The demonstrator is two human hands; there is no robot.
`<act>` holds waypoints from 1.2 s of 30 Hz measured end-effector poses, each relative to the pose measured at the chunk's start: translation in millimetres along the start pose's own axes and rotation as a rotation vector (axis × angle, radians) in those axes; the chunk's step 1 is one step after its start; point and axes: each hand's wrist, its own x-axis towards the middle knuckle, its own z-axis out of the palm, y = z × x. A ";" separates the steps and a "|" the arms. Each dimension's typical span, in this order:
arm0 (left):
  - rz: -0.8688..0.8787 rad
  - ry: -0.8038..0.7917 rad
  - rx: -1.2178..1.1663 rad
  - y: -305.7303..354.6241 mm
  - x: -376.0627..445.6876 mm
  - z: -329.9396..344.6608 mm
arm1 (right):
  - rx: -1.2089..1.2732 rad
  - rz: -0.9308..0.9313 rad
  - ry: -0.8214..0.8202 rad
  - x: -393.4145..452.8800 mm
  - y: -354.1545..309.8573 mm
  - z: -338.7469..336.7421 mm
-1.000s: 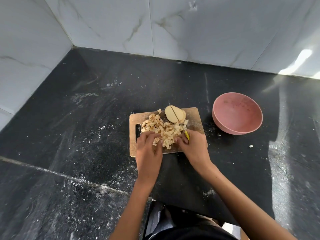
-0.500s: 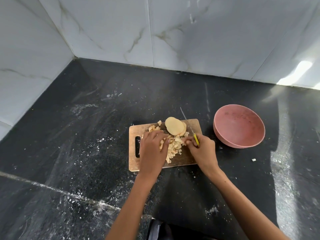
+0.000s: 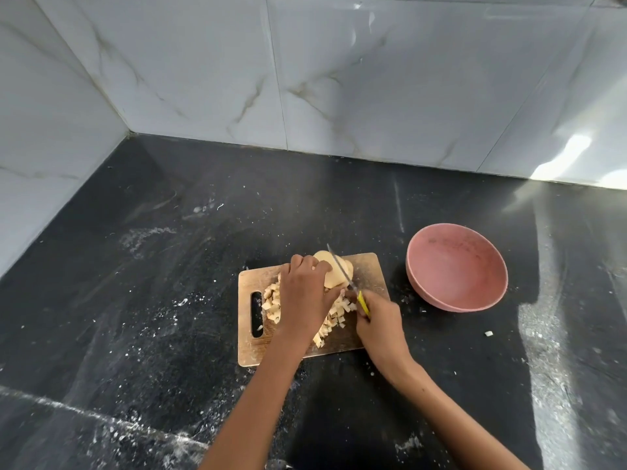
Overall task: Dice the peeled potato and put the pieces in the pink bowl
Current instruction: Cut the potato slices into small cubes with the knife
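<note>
Left hand [image 3: 305,293] holds potato [image 3: 334,274]; right hand [image 3: 380,320] grips knife [image 3: 353,286] — blade on potato

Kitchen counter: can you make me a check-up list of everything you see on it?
Surface: black counter, dusted with white specks and smears.
Job's things: wooden cutting board; potato chunk at its far edge, uncut; heap of potato cubes on the board; pink bowl to the right of the board, with no potato in it.
Clutter: one stray potato bit on the counter right of the board.
Grips: left hand holds the potato chunk; right hand grips a yellow-handled knife, its blade across the chunk.
Cables: nothing seen.
Surroundings: white marbled wall tiles behind and to the left.
</note>
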 end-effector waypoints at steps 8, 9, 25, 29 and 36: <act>0.025 -0.001 0.013 -3.4 7.3 -3.1 | 0.179 0.105 0.041 14.6 2.8 -14.2; 0.036 0.008 0.023 -3.6 7.7 -3.2 | 0.170 0.094 0.030 16.9 1.9 -12.2; 0.117 0.205 0.173 -7.8 -3.9 -1.9 | 0.185 0.100 0.107 26.5 -6.5 -5.5; -0.033 0.291 0.069 -8.6 -0.6 -17.2 | 0.164 0.071 0.106 38.8 -12.3 0.4; -0.129 0.291 -0.074 -8.5 -4.9 -23.5 | 0.015 0.020 0.158 48.0 -7.4 -2.0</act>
